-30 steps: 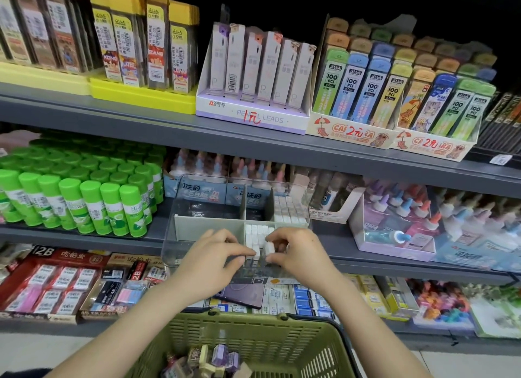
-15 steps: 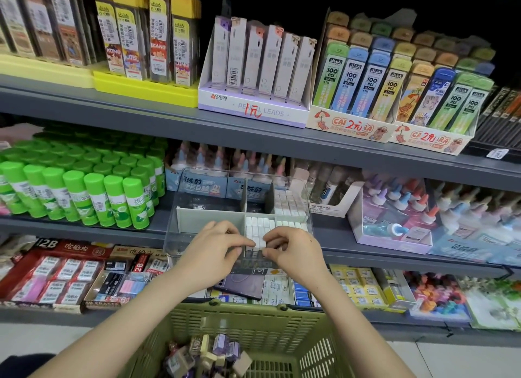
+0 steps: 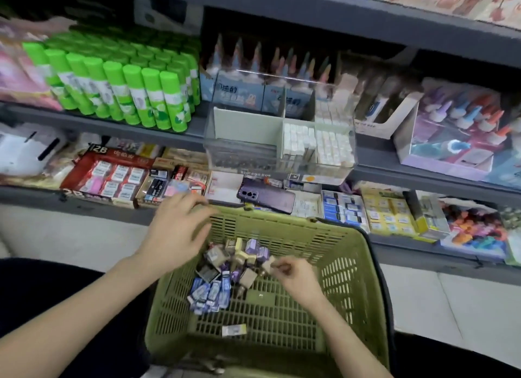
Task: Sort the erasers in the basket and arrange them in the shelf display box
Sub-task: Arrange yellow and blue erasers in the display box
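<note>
Stationery shelves are crowding the background. Mixed erasers (image 3: 225,276) are lying heaped in the green basket (image 3: 296,218), so most of the sorting is, I judge, waiting to be done. The right hand (image 3: 296,279) is curling its fingers to pinch a tan eraser (image 3: 270,265) at the heap's edge. The left hand (image 3: 177,236) is hovering loosely spread over the rim, holding nothing. Above, the display box (image 3: 239,157) is showing white erasers (image 3: 318,143) in its right compartments only.

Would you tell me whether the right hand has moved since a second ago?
Yes: the right hand left the display box and went down into the basket.
</note>
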`<state>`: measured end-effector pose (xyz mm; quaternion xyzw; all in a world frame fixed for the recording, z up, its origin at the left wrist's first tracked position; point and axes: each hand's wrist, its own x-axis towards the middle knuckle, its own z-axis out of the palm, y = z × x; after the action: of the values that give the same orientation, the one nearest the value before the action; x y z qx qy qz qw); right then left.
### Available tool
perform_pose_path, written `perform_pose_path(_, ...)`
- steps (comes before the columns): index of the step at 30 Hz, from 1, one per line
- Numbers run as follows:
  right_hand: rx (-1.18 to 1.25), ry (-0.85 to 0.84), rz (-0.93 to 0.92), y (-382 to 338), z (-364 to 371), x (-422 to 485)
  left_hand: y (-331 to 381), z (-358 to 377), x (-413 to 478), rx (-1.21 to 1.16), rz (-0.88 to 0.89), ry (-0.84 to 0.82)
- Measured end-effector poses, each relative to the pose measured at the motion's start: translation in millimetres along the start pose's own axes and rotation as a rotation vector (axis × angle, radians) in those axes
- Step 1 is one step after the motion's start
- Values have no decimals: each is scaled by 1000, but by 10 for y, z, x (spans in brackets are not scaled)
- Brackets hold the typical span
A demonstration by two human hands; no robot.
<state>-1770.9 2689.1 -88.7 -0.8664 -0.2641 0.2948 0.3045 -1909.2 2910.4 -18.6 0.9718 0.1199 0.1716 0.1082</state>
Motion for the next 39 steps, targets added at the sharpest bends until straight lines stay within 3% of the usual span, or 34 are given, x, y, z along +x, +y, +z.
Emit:
perform_pose_path(3, -160, -369, 42, 340, 580, 4, -242, 343, -497, 133, -43, -181)
perform_pose_path(6, -241, -545, 44, 510, 952, 91, -342, 579, -824, 195, -68, -281)
perform_pose_path(12, -403, -605, 55, 818, 1478, 335, -365, 852, -987, 116, -118, -208)
perform_pose_path(16, -556, -607, -65, 905, 1721, 378, -395, 909, -1015, 121, -148, -181)
perform_pose_path(28, -703, -664, -206, 833, 1768, 341, -349, 902, -1007, 158, -188, -211)
perform_pose_path(32, -486, -712, -58, 831, 1674, 352, -351, 903, -1004, 131, -204, -176)
perform_pose_path(35, -183, -725, 124, 738, 1489, 336, -337, 899, -1006, 106, -211, -173)
perform_pose_path(39, 309, -617, 203, 376, 1020, 238, -327, 848, -1012, 101, -229, -190)
